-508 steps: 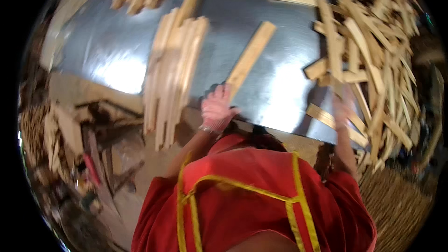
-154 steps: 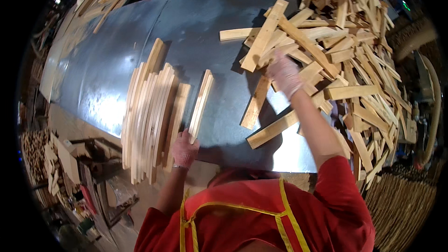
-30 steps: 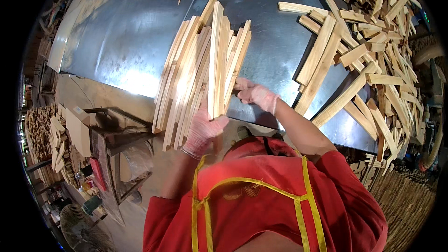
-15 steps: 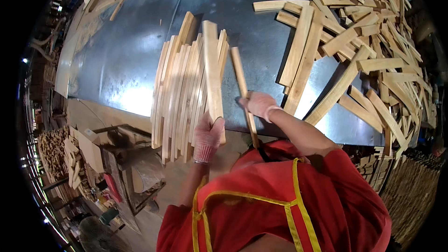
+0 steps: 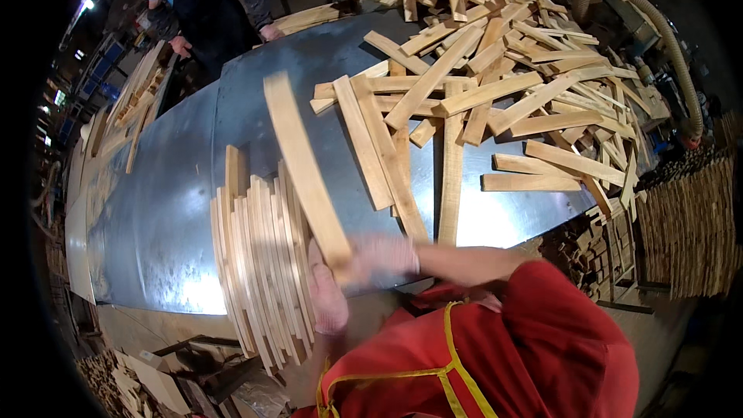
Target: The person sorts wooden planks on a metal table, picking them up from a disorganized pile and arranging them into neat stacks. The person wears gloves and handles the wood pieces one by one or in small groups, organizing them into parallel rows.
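Note:
A pale wooden slat (image 5: 299, 156) rises at a tilt from between my two gloved hands, blurred by motion. My left hand (image 5: 328, 298) is closed at its lower end, close against the right side of a row of slats. On the right, my right hand (image 5: 381, 257) meets the same end; its fingers are smeared, so I cannot make out their grip. The row of wooden slats (image 5: 259, 263) stands packed side by side at the near edge of the metal table (image 5: 159, 224), partly overhanging it. The slat my right hand held earlier cannot be told apart now.
A large loose heap of slats (image 5: 534, 97) covers the table's right and far side. Across the table stands a person in a blue shirt and dark apron (image 5: 213, 11). More slats (image 5: 139, 120) lie at the far left. A ribbed hose (image 5: 665, 42) hangs at the right.
My view has turned right, bringing the co-worker into sight. My right hand has moved in beside my left at the slat's lower end. The slat now leans further left.

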Demonstrator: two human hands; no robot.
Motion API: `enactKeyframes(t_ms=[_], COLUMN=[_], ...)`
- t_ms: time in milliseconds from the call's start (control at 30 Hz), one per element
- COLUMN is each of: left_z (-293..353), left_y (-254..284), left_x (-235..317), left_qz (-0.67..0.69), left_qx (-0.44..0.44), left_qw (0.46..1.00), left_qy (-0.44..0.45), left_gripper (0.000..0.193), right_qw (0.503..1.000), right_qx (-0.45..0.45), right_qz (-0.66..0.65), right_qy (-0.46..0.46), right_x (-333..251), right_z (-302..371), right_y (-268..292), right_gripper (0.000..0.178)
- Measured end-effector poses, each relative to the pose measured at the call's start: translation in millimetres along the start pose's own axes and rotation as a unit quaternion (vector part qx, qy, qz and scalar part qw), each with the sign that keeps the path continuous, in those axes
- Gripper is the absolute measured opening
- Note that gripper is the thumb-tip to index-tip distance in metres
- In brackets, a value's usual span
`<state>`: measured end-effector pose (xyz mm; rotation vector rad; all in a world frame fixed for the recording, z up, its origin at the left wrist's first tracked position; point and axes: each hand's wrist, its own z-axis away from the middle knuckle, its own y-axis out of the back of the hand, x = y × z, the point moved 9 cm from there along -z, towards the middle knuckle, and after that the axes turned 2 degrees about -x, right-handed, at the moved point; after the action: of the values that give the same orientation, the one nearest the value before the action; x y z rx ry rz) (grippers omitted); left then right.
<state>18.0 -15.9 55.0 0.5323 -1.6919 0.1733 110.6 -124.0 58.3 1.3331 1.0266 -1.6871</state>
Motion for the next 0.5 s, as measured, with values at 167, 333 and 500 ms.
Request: enactKeyframes(t_ms=[167,333,500], left_z=[-78.8,-139.9,-156.1], left_y=[-92.1,-149.9,-222.0], left_x=[-3.2,-43.3,-20.0], left_qz=[-0.082,-0.312,-0.511], left_qx=[-0.107,-0.076,-0.13], left_qw=[0.97,0.931,0.833], left_qy=[0.204,0.174,0.17], left_gripper=[0.08,0.097,0.097], right_qw=[0.884,0.807,0.777], right_qx=[0.421,0.431,0.3], right_qz=[-0.013,0.4,0.54], right_qy=[0.205,-0.054,-0.122], right_x=[-208.0,-138.3,-26.2], right_z=[61.1,116.4,125.6], right_y=[318.6,378.4,307.8], right_gripper=[0.055,0.063,0.058])
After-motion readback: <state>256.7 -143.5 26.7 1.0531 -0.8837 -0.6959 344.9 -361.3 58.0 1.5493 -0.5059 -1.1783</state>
